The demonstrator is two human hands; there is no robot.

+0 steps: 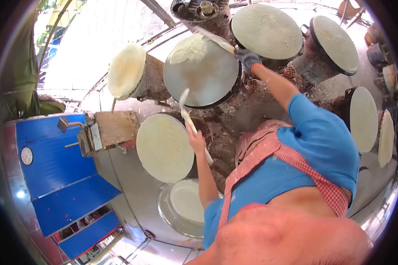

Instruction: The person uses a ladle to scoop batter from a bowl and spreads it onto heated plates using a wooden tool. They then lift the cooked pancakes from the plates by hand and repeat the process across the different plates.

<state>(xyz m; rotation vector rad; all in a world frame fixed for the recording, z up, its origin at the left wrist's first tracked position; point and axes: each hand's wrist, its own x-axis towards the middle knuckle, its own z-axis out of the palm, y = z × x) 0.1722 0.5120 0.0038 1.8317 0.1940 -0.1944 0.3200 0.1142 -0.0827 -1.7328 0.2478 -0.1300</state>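
Observation:
My left hand [197,140] is closed around a long pale stick [188,120], whose far end is coated white and hangs over the near edge of a round griddle [212,77]. White batter [191,49] covers the griddle's far part, and the rest of its surface shows grey. My right hand [248,60], in a dark knit glove, grips the end of a flat, long-bladed spreader [214,40] lying along the griddle's far rim. Close to my left arm is another griddle with a pale round flatbread [165,148] across its top.
Around me stand several more drum stoves topped with pale rounds, including a large one [267,32] and one at the right [363,119]. A wide basin [163,212] holds a bowl of white batter [188,201]. A wooden board [116,127] and blue panels [53,154] are to the left.

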